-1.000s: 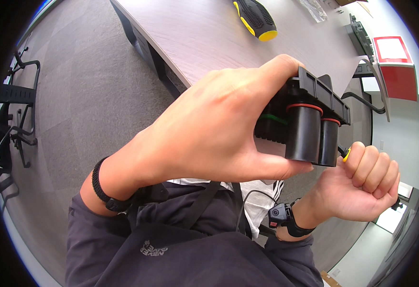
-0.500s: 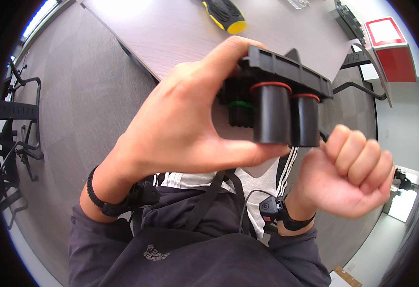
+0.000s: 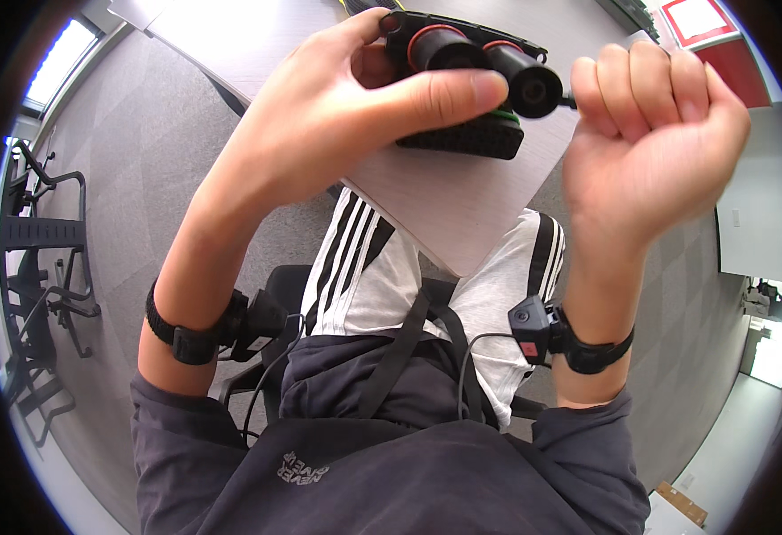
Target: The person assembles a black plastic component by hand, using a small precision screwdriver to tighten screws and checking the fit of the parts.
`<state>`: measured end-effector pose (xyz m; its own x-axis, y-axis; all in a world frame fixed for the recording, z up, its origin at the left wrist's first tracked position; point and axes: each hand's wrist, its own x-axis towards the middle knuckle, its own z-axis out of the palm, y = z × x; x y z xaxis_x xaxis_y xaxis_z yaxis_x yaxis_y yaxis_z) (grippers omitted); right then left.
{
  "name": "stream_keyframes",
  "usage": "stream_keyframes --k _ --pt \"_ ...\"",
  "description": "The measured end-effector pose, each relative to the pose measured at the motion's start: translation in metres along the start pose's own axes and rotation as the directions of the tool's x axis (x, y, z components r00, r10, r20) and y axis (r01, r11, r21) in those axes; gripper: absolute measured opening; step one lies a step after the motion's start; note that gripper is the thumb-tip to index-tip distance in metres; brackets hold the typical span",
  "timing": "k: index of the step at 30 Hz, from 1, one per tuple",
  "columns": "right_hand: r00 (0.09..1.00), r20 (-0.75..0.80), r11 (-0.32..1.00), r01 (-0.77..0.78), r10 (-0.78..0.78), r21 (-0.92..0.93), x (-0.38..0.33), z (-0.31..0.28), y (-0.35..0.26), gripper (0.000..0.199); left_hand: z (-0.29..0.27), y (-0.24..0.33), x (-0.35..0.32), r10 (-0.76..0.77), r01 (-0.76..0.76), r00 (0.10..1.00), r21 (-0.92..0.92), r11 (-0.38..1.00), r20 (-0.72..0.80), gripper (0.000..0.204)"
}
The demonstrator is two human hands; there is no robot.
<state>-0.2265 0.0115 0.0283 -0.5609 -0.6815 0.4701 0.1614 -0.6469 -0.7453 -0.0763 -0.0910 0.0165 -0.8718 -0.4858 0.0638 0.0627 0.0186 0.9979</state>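
Observation:
My left hand (image 3: 319,107) is closed around a black plastic connector block (image 3: 462,85) above the table, its thumb across the front. Two black round sleeves with red rings stick out of the block, the right one (image 3: 535,87) showing its round end. Below them is a dark rectangular part (image 3: 475,135) with a green edge. Beside the right sleeve, my right hand (image 3: 654,116) is curled into a fist. A short dark tip (image 3: 567,102) shows between the fist and the sleeve; whatever else the fingers hold is hidden.
Under my hands is a pale table (image 3: 462,201), its corner pointing at my lap. A black-and-yellow tool (image 3: 368,5) lies at the top edge, partly cut off. A red-and-white box (image 3: 734,67) stands at the far right. Black chair frames (image 3: 47,232) stand to the left.
Both hands have moved up and away from my body. The connector block has tilted, so a sleeve's end and the green-edged part now show more. The right fist stays closed.

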Motion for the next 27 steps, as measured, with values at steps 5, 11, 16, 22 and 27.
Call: stream_keyframes --k 5,11,16,22,27 --pt "0.995 -0.082 0.984 -0.062 0.048 -0.169 0.019 -0.002 -0.001 0.029 -0.009 -0.021 0.009 0.050 -0.042 0.998 0.282 0.959 -0.023 0.063" --pt "0.972 0.224 0.997 0.073 -0.066 -0.023 0.000 -0.014 0.008 0.036 -0.006 -0.024 0.008 0.024 -0.024 1.000 0.028 0.999 0.004 0.067" --pt "0.942 0.313 0.992 0.114 -0.124 0.051 -0.001 -0.015 0.012 0.044 -0.005 -0.024 0.007 0.001 -0.001 1.000 -0.009 1.000 -0.029 0.072" --pt "0.943 0.323 0.991 0.036 -0.076 0.127 0.006 -0.017 0.006 0.041 -0.005 -0.031 0.007 -0.010 0.009 0.999 -0.022 1.000 -0.048 0.077" --pt "0.954 0.273 0.989 0.095 -0.123 0.114 -0.003 -0.010 -0.006 0.036 -0.001 -0.019 0.006 -0.039 0.038 0.998 -0.007 0.999 -0.057 0.082"
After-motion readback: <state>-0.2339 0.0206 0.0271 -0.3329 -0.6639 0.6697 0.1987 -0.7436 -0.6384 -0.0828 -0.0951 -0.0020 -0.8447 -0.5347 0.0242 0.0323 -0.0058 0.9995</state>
